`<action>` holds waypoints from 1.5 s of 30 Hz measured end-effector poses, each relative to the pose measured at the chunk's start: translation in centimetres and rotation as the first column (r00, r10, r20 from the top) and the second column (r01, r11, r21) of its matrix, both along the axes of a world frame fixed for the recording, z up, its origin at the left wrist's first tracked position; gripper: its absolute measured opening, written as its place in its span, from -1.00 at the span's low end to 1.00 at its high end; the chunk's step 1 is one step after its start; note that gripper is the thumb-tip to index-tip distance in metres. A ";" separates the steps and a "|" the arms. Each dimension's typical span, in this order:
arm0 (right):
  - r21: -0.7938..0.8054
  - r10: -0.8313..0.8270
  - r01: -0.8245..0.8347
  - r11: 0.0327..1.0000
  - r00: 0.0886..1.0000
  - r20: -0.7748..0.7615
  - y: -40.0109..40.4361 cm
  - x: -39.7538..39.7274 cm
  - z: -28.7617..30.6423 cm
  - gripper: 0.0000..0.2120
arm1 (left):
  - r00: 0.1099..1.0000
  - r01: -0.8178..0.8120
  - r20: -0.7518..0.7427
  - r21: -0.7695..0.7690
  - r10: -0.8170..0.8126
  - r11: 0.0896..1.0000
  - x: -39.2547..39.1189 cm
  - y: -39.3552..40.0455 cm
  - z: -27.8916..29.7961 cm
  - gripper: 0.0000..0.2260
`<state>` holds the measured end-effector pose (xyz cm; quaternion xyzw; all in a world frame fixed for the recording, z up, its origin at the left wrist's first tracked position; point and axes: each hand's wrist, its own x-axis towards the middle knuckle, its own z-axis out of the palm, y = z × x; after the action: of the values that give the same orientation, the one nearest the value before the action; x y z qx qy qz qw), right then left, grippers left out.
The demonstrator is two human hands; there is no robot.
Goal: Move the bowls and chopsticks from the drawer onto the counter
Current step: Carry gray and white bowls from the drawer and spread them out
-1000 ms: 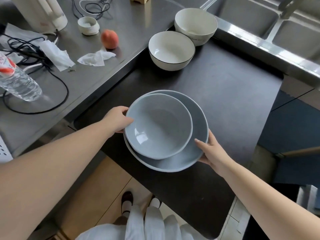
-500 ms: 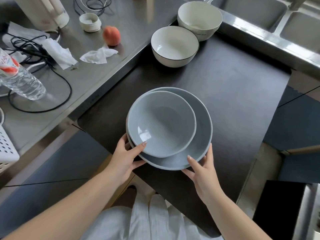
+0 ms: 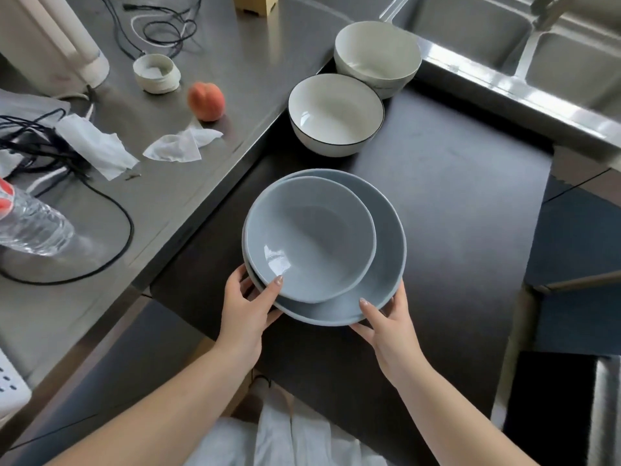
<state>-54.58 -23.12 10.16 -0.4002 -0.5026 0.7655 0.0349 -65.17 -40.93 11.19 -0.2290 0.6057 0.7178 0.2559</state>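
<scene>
While nested upright, mouths up, small grey bowl [image 3: 311, 238] sits in large grey bowl [image 3: 386, 230].
Left hand [image 3: 247, 304] and right hand [image 3: 386, 322] each grip the near rim, thumbs inside.

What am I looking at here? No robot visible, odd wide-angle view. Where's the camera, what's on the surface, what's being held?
There is no robot: a person works with bare hands, and the one wide-angle camera sits on their head, looking forward and down.

The left hand and right hand grip the near rim of two stacked grey-blue bowls: a small bowl nested inside a big bowl, over a dark surface.

Further back stand a white bowl with a dark rim and a cream bowl, next to a steel sink.

On the steel counter to the left lie a peach, crumpled tissues, cables and a water bottle. No chopsticks are visible.
</scene>
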 end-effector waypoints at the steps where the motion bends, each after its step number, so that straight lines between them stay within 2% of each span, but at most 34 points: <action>1: 0.014 -0.003 0.003 1.000 1.000 0.008 -0.3 -0.8 0.0 -0.26 | 1.000 0.015 -0.014 0.004 -0.015 1.000 -0.8 -0.2 0.0 -0.37; 5: 0.065 -0.014 0.012 0.998 0.999 0.035 -1.6 -3.8 0.1 -0.24 | 0.991 0.101 -0.087 0.008 -0.100 0.995 -4.1 -1.3 -0.1 -0.36; 13: 0.092 -0.064 0.055 0.994 0.994 0.091 -4.0 -7.6 0.2 -0.19 | 0.979 0.126 -0.161 -0.001 -0.124 0.992 -8.0 -2.5 -0.7 -0.48; 20: 0.099 -0.093 0.081 0.992 0.988 0.123 -4.9 -9.4 0.5 -0.18 | 0.981 0.101 -0.165 -0.041 -0.106 0.994 -9.7 -2.7 -0.9 -0.50; 29: 0.072 -0.120 0.110 0.991 0.981 0.154 -6.7 -10.4 0.9 -0.10 | 0.980 0.057 -0.185 -0.103 -0.076 0.993 -10.8 -2.8 -0.6 -0.66; 38: 0.118 -0.062 0.044 0.992 0.987 0.150 -7.0 -10.7 1.0 -0.13 | 0.979 0.078 -0.174 -0.145 -0.103 0.986 -11.7 -3.0 -0.3 -0.58; 41: 0.265 -0.053 -0.004 0.964 0.977 0.205 -6.4 -10.4 1.4 -0.21 | 0.949 0.146 -0.234 -0.274 -0.213 0.951 -12.5 -3.3 -0.3 -0.48; 43: 0.414 -0.128 0.019 0.910 0.963 0.236 -5.5 -10.6 2.1 -0.19 | 0.908 0.212 -0.272 -0.357 -0.319 0.910 -13.3 -3.4 0.0 -0.45; 45: 0.566 -0.156 0.026 0.824 0.971 0.182 -4.6 -11.1 3.2 -0.22 | 0.867 0.266 -0.287 -0.424 -0.407 0.866 -14.0 -3.4 0.5 -0.43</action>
<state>-65.65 -27.76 13.33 -0.4785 -0.6855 0.5327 0.1313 -79.19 -44.31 11.69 -0.0237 0.7979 0.5631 0.2137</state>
